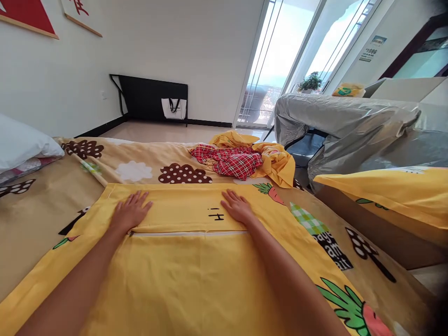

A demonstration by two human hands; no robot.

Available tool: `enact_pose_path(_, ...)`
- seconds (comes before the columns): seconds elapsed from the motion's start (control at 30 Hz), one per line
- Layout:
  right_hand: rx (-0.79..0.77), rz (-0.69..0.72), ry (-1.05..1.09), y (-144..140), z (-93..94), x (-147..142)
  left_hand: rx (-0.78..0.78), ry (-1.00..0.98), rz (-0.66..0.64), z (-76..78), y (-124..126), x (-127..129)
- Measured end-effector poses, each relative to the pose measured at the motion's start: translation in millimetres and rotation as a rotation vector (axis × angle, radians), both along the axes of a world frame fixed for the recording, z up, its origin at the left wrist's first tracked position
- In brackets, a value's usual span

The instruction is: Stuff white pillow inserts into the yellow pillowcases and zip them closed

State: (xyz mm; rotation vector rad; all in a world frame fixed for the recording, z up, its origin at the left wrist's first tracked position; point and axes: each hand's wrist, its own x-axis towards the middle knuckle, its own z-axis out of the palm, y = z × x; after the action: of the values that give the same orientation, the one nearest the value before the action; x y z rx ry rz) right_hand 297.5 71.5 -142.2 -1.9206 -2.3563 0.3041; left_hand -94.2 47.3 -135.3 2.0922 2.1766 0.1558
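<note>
Palms lie flat on the yellow pillowcase [196, 261], left hand [130, 212] and right hand [238, 206] with fingers spread wide, gripping nothing. Smoothing probably works best with even pressure pushed outward from the white zipper line [189, 233], so the folded flap stays square.

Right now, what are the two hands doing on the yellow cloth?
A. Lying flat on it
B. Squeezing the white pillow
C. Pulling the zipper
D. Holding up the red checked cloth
A: the left hand and right hand both lie palm-down with fingers spread on the yellow cloth, gripping nothing.
</note>
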Motion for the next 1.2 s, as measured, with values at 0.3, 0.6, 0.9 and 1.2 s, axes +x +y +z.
enact_pose_path(0.3, 0.042, -0.366, -0.210, -16.1, 10.4, 96.3, 0.014, 0.071, 0.222, 6.1, -11.3, -66.3)
enact_pose_path(0.6, 0.141, 0.156, -0.124, -17.4, 42.8, -115.2, 0.060, 0.024, 0.167, 1.1, -12.1, -72.6)
enact_pose_path(0.9, 0.000, 0.542, 0.186, -25.9, 8.3, -249.7, 0.031, 0.050, 0.245, -7.7, -0.2, -77.2)
enact_pose_path(1.2, -0.054, 0.123, -0.009, 26.5, 2.9, -60.4, -0.067, 0.069, 0.287, -8.1, 3.3, -78.8)
